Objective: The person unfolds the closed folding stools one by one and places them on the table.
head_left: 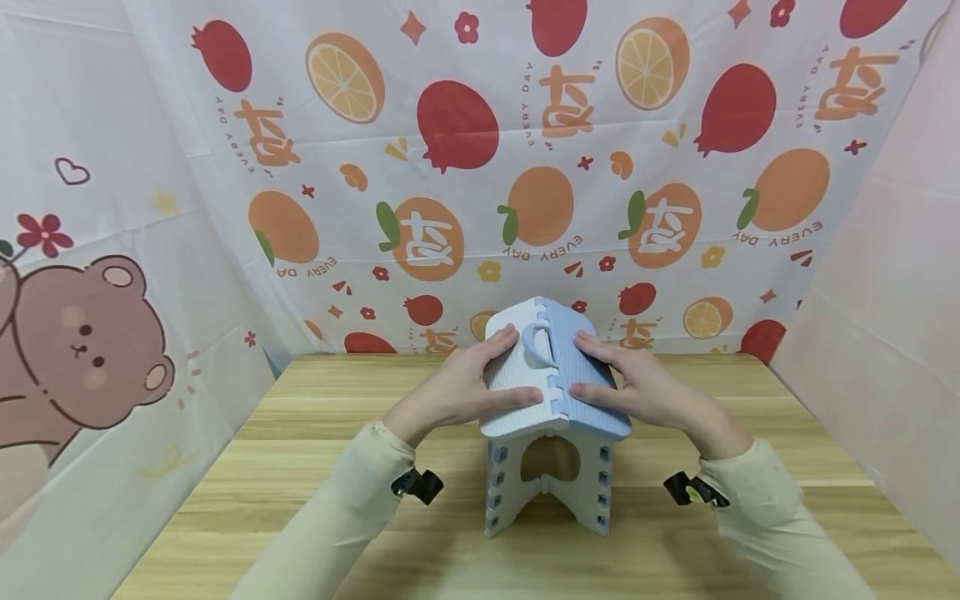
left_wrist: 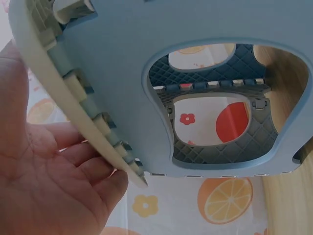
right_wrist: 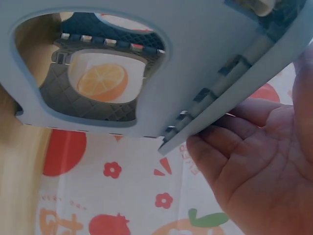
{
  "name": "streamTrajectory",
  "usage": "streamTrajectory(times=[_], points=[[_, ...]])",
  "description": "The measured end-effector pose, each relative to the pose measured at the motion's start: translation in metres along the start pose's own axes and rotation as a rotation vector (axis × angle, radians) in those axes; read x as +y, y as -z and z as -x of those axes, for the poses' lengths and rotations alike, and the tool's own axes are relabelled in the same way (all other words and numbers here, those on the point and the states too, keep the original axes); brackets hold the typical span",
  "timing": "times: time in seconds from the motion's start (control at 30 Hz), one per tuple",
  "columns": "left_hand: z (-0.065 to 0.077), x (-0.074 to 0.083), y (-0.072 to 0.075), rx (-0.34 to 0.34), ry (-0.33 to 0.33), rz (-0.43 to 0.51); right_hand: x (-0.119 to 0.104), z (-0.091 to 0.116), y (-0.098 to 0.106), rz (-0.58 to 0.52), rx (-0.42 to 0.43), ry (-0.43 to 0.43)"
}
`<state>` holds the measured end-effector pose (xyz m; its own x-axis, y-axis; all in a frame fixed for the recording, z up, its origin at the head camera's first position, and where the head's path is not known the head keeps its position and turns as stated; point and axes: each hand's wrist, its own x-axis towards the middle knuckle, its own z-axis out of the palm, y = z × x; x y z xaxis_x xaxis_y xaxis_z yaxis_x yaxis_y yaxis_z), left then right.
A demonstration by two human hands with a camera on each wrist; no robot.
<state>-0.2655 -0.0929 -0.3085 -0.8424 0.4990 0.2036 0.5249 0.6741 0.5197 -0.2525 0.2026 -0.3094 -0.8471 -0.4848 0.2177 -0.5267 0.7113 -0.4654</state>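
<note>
A half-folded plastic step stool [head_left: 550, 500] stands on the wooden table, its top bent into a ridge like a roof. One top panel is white [head_left: 517, 375], the other blue [head_left: 585, 367], with a loop handle [head_left: 538, 343] at the hinge. On the white panel rests my left hand [head_left: 461, 387], thumb and fingers spread. My right hand [head_left: 652, 383] lies the same way on the blue panel. Both wrist views look under the sloping panels, where the blue leg frame [left_wrist: 117, 88] and its cut-out show. The fingers of each hand lie along the outer face of a panel.
The wooden table [head_left: 300, 467] runs back to a white cloth [head_left: 480, 292] printed with fruit. A cloth with a cartoon bear [head_left: 90, 350] hangs at the left, and a plain pale cloth [head_left: 870, 333] at the right. Both wrists carry small black cameras.
</note>
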Motion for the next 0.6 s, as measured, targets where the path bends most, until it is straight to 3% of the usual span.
streamTrajectory(times=[0.2,0.37,0.47,0.6], points=[[-0.002,0.004,-0.002,0.029,0.041,-0.040,-0.003,-0.003,0.001,0.069,-0.018,-0.037],[0.001,0.003,-0.004,0.050,0.037,-0.014,-0.002,0.001,0.000,0.067,0.006,-0.026],[0.005,-0.004,-0.005,0.071,0.032,0.036,0.006,0.008,0.001,0.040,0.047,-0.013],[0.016,-0.024,-0.005,0.148,0.059,0.082,0.026,0.021,0.002,0.027,0.128,-0.054]])
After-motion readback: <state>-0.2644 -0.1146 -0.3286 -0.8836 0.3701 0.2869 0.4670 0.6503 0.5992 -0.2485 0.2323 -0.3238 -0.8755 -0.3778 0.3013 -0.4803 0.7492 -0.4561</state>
